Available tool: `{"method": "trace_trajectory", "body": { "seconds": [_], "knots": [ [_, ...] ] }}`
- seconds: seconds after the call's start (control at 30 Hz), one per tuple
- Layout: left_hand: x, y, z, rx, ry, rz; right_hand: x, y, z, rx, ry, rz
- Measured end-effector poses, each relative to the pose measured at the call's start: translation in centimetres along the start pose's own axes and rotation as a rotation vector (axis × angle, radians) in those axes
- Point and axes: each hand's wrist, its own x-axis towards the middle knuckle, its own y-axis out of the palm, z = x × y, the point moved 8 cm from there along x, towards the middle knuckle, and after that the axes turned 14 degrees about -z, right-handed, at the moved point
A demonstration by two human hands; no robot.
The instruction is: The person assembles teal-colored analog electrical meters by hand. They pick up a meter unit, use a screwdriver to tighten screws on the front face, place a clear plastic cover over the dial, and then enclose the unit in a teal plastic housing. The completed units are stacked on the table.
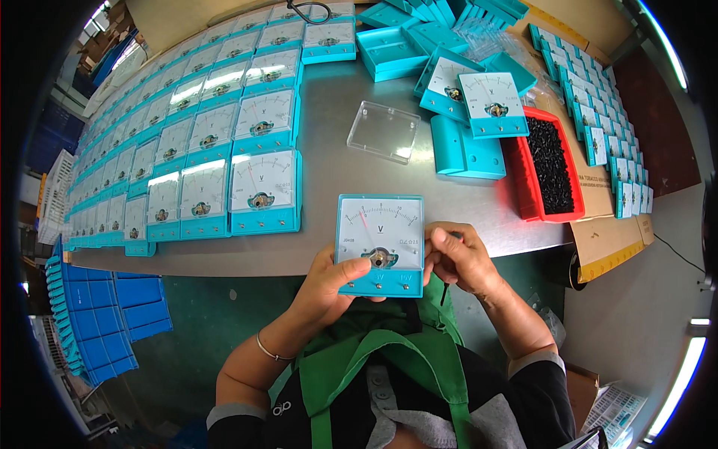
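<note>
My left hand [329, 283] grips a teal panel voltmeter [380, 238] by its lower left edge, thumb lying on the front. The meter is upright with its white dial toward me; no clear cover shows over the dial. My right hand [465, 258] is beside the meter's right edge, fingers curled and pinched together. A short dark tip [445, 293] pokes out below those fingers; what it belongs to is hidden. Ahead on the metal table lies a clear plastic cover [384, 133]. To its right, two voltmeters [492, 105] without covers rest on teal housings [467, 147].
Rows of finished-looking voltmeters [262, 183] fill the table's left side. At right stands a red bin [529, 179] of small black parts [552, 166], beside cardboard [613, 183] bearing more meters. Teal cases [393, 54] are piled at the back. Blue crates [105, 322] stand lower left.
</note>
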Motion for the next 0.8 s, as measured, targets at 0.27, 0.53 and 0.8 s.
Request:
{"method": "trace_trajectory", "body": {
  "seconds": [0.27, 0.53, 0.8],
  "knots": [
    [-0.4, 0.6, -0.2, -0.046, -0.005, 0.063, 0.1, 3.2, -0.9, -0.128, -0.294, 0.063],
    [-0.9, 0.6, 0.7, -0.035, -0.042, 0.039, -1.3, 3.0, -1.4, -0.122, -0.335, -0.043],
    [-1.0, 1.4, 1.0, -0.03, -0.053, 0.027, -2.2, 2.4, -1.8, -0.118, -0.398, -0.116]
  ]
}}
